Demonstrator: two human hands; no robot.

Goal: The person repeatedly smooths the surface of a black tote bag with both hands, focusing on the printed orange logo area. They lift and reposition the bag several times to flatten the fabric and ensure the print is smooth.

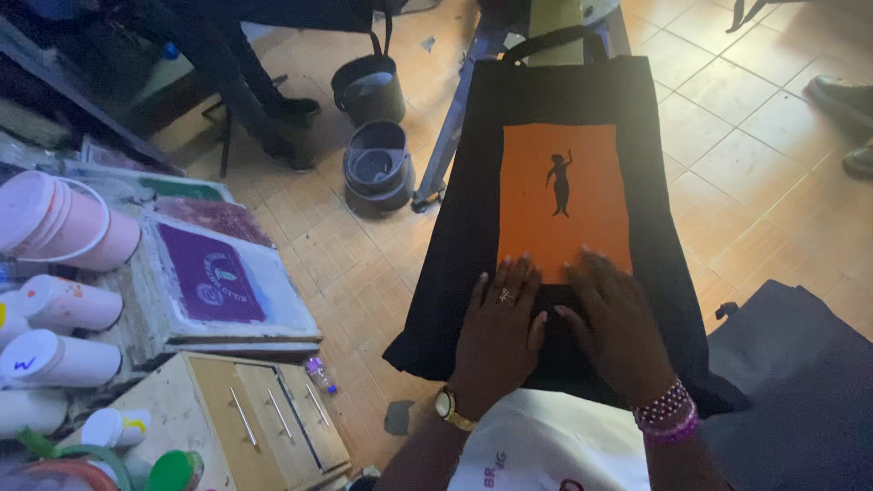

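White cloth [546,445] with a few coloured letters lies nearest us, at the near edge of the board, and both our wrists cross it. We press our left hand [498,332] and right hand [618,323] flat, side by side, on a black bag [473,209] spread over the board. Fingers of both hands are stretched out and a little spread, palms down, gripping nothing; the fingertips touch the near edge of an orange panel [564,195]. We wear a ring and a gold watch [449,407] on the left, pink and white bead bracelets [668,414] on the right.

That panel is an upright rectangle in the middle of the bag, with a small black figure [559,182], one arm raised, right of its centre. The bag's handles [555,41] lie at the far edge, and its near edge hangs over the board on the left.

Beyond the bag on the left, two dark buckets [373,123] stand on the tiled floor [746,100], beside a blue metal leg [450,136]. Farther left, a print screen [214,273] with a purple rectangle and a pale round emblem rests on a bench, white tubs [55,305] with smeared lids and marks we cannot make out next to it. A wooden frame [245,418] lies at the bench's near corner. Another dark cloth [791,391] lies to the right, and a person's shoes [841,95] show at the far right.
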